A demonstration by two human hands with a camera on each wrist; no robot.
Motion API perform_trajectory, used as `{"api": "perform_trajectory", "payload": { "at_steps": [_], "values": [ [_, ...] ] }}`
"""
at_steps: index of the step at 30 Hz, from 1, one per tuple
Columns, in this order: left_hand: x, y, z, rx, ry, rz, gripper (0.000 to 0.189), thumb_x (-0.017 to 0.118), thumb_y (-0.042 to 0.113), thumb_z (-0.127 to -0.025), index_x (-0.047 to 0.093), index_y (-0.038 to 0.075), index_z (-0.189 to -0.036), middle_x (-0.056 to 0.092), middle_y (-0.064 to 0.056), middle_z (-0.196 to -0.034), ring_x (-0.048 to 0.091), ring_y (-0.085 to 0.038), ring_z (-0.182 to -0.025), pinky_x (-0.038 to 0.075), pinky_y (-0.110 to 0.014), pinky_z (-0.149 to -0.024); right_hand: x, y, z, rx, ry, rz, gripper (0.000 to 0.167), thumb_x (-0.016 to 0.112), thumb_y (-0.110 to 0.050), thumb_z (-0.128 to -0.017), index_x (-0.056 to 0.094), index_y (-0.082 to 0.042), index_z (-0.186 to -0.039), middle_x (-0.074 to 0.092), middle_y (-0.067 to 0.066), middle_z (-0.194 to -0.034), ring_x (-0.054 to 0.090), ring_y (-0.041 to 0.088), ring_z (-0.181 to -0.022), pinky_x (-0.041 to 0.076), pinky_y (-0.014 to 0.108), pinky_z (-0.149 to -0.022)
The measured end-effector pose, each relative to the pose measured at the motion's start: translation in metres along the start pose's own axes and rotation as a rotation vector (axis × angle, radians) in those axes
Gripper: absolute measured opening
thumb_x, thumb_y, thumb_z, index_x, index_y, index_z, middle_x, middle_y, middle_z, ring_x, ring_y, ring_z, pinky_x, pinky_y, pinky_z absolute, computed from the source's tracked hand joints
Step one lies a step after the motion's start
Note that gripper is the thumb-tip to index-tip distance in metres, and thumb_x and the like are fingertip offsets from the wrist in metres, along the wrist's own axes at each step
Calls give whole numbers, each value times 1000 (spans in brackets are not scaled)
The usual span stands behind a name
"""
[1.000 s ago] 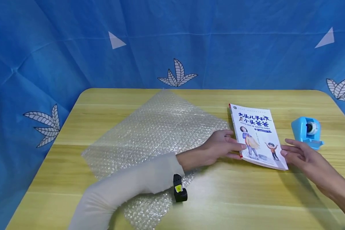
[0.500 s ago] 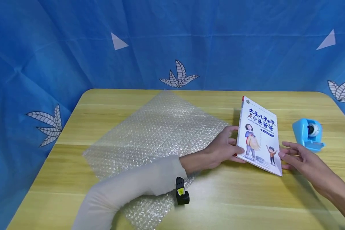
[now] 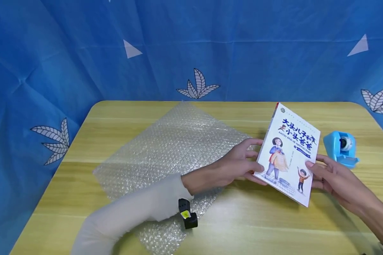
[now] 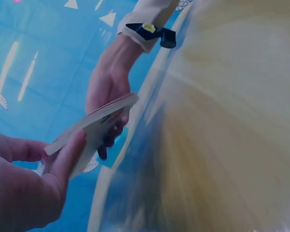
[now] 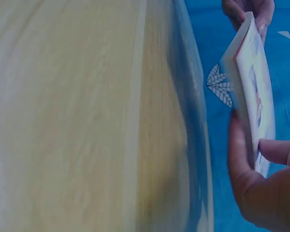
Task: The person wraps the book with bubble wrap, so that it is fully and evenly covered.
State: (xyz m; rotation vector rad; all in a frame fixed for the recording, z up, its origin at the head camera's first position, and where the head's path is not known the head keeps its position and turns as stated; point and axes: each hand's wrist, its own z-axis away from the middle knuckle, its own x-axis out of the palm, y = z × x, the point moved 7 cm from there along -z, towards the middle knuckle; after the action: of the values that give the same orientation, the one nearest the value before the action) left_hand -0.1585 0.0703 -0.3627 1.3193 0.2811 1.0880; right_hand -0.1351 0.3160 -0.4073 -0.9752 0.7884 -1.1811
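A white paperback book with a cartoon cover and a red-tipped spine is held up at a tilt over the right part of the table. My left hand pinches its lower left edge, thumb on the cover and fingers behind. At the lower right edge my right hand grips it, the thumb lying on the cover. The left wrist view shows the book nearly edge-on between both hands. In the right wrist view my right thumb and fingers sit on opposite faces of the book.
A sheet of bubble wrap lies turned diagonally on the wooden table, partly under my left forearm. Behind my right hand stands a blue tape dispenser. A blue curtain hangs along the table's back and left sides.
The book has been lifted and tilted, its cover swinging round with the lower edge nearer me. My right hand, at first only at its edge, now grips it. Wrap and dispenser stay put.
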Motion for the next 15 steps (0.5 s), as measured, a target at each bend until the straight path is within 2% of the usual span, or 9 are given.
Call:
{"api": "perform_trajectory", "payload": {
  "at_steps": [3, 8, 11, 15],
  "values": [
    [-11, 2, 3, -11, 29, -109, 60, 59, -17, -92, 43, 7, -145, 63, -13, -109, 73, -32, -88, 64, -41, -76, 2, -2, 1, -44, 8, -97, 23, 47, -13, -112, 39, -14, -133, 77, -4, -107, 76, 18, -91, 63, 33, -75],
    [-33, 3, 4, 4, 96, -252, 40, 66, -5, -97, 51, -2, -134, 62, -10, -110, 70, -24, -89, 62, -34, -80, 13, -11, 4, -67, 16, -89, 23, 49, -10, -111, 43, -15, -132, 77, -4, -108, 76, 20, -89, 63, 35, -72],
    [-44, 5, 8, 10, 112, -303, 49, 68, -4, -96, 50, -1, -141, 62, -11, -112, 70, -24, -86, 62, -35, -80, 23, -19, 2, -80, 18, -14, 29, 51, -12, -110, 41, -11, -138, 76, -5, -108, 76, 19, -90, 63, 35, -72],
    [-57, 10, 17, 6, 104, -391, 70, 71, -5, -93, 40, 5, -155, 63, -12, -114, 71, -28, -79, 63, -40, -80, 37, -29, -2, -124, -7, 100, 45, 50, -14, -111, 32, 4, -148, 76, -6, -110, 75, 18, -93, 63, 36, -74]
  ]
}}
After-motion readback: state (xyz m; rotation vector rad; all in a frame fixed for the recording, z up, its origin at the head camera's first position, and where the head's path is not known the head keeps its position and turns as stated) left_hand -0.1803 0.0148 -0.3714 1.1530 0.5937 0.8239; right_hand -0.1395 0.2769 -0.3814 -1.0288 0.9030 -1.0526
